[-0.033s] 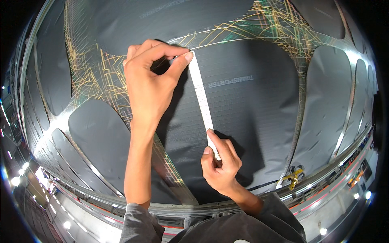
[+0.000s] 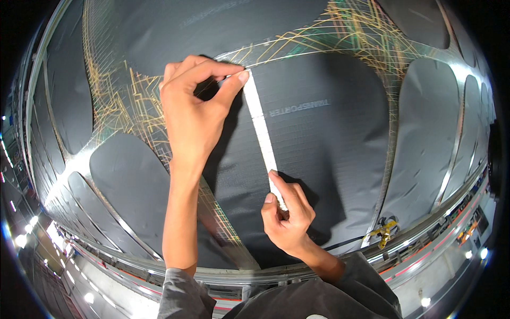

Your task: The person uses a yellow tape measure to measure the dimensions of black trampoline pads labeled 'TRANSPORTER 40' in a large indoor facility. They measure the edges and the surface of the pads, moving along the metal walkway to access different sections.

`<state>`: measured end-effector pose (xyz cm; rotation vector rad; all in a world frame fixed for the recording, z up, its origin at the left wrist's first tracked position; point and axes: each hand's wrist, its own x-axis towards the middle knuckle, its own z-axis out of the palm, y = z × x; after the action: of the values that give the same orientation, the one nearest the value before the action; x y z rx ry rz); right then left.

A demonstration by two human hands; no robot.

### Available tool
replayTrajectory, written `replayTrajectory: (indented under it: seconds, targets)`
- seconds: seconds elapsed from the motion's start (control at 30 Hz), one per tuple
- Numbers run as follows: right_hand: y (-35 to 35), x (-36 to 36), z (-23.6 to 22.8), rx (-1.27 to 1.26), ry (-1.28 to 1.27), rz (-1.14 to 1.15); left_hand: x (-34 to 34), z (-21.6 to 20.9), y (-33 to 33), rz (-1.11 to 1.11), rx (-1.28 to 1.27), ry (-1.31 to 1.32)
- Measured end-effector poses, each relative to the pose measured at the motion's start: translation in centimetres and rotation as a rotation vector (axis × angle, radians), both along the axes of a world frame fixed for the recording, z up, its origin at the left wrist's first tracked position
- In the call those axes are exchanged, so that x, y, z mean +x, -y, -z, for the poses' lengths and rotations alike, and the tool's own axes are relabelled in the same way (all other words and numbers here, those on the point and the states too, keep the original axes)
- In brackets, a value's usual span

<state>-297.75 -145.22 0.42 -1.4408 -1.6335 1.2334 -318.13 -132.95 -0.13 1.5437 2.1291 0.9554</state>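
A narrow white strip [image 2: 261, 127] lies stretched over a large dark grey sheet [image 2: 334, 143], running from far to near with faint cross lines along it. My left hand [image 2: 196, 109] pinches its far end between thumb and forefinger, at the sheet's upper edge. Lower down, my right hand [image 2: 289, 215] grips the near end between thumb and fingers, with part of the strip hidden inside the hand. Between the two hands the strip looks straight and tilts slightly. Pale lettering is printed on the sheet to its right.
Glossy bands with a net of yellow and green lines [image 2: 350, 34] run between several rounded dark sheets. At the near right, a yellow clamp-like piece [image 2: 385, 234] with a dark strap sits by the metal edge rail [image 2: 297, 274]. Lamps show beyond the rail.
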Motion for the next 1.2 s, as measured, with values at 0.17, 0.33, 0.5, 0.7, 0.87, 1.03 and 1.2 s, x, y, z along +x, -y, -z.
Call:
replayTrajectory:
  seconds: [0.17,0.33,0.5,0.7,0.87,1.03,1.2]
  targets:
    - [-0.2,0.0,-0.2,-0.003,-0.081,0.050,0.5,-1.0,-0.1,-0.042,-0.144,0.022]
    - [-1.0,1.7,-1.5,0.030,-0.057,0.082,2.2,-1.2,-0.2,-0.062,-0.039,-0.230]
    - [-1.7,3.5,-2.2,0.058,-0.037,0.112,5.7,-0.7,-2.1,0.037,0.039,-0.130]
    - [-2.6,4.9,-1.9,0.106,-0.031,0.129,7.1,0.0,-3.6,0.034,0.028,-0.042]
    - [-3.1,5.2,-1.3,0.107,-0.014,0.152,7.2,0.4,-3.9,0.017,0.032,-0.036]
    - [-2.5,5.5,-0.2,0.080,-0.012,0.143,7.1,0.8,-3.6,0.001,0.070,-0.031]
    - [-2.6,5.1,0.2,0.119,-0.011,0.130,7.1,1.1,-3.8,-0.010,0.086,-0.048]
